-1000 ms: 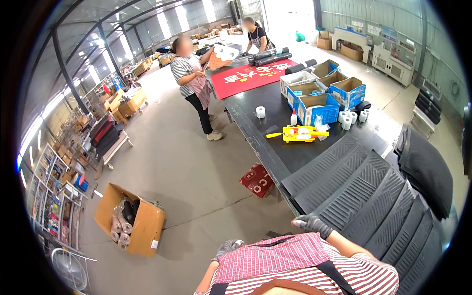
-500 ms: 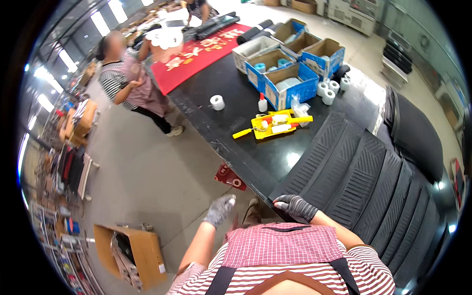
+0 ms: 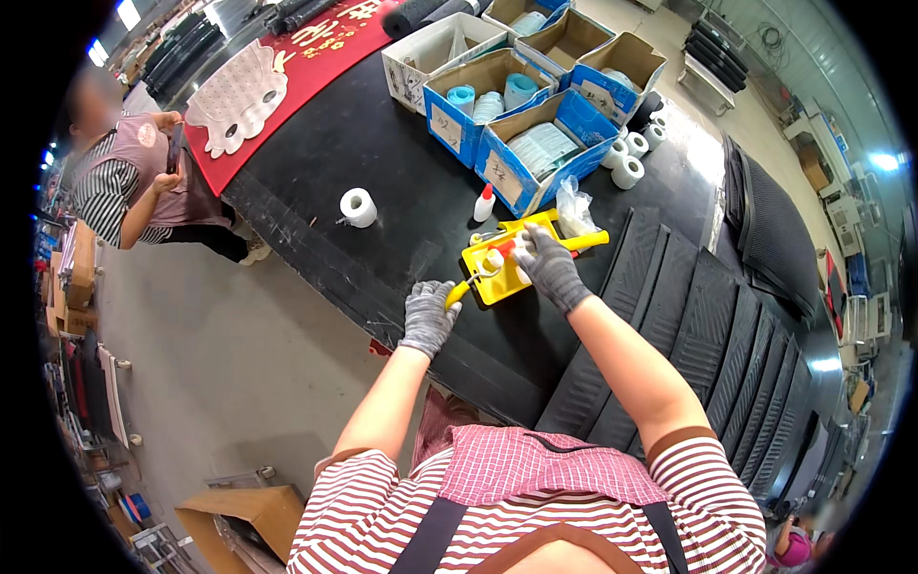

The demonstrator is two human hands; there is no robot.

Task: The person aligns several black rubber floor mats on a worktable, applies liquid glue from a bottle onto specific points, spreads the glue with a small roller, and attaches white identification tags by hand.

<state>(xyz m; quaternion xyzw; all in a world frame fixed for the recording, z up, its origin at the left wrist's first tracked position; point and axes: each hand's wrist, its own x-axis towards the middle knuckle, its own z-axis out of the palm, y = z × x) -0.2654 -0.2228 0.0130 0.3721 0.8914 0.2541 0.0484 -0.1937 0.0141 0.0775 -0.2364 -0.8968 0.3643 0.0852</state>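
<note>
My gloved left hand [image 3: 428, 316] is closed round the yellow handle of a small paint roller [image 3: 459, 293], whose head lies in a yellow tray [image 3: 492, 290] on the black table. My gloved right hand [image 3: 555, 273] reaches over that tray, its fingers curled onto a white squeeze bottle with a red tip [image 3: 504, 249]; the palm side is hidden. A second yellow handle [image 3: 589, 241] sticks out at the tray's right. Behind the tray stands another white bottle with a red tip [image 3: 485, 204], and a crumpled clear plastic bag [image 3: 574, 208] lies against the tray.
Blue cardboard boxes [image 3: 497, 172] with rolls inside stand at the back. White rolls [image 3: 627, 172] sit beside them, and one roll [image 3: 359, 208] lies apart on the left. Ribbed black mats [image 3: 669, 335] cover the table's right side. A co-worker [image 3: 124, 172] stands by a red mat [image 3: 229, 143].
Both my hands have moved forward from the table's near edge to the yellow tray. My left hand has taken hold of the roller handle. The co-worker now holds both hands together.
</note>
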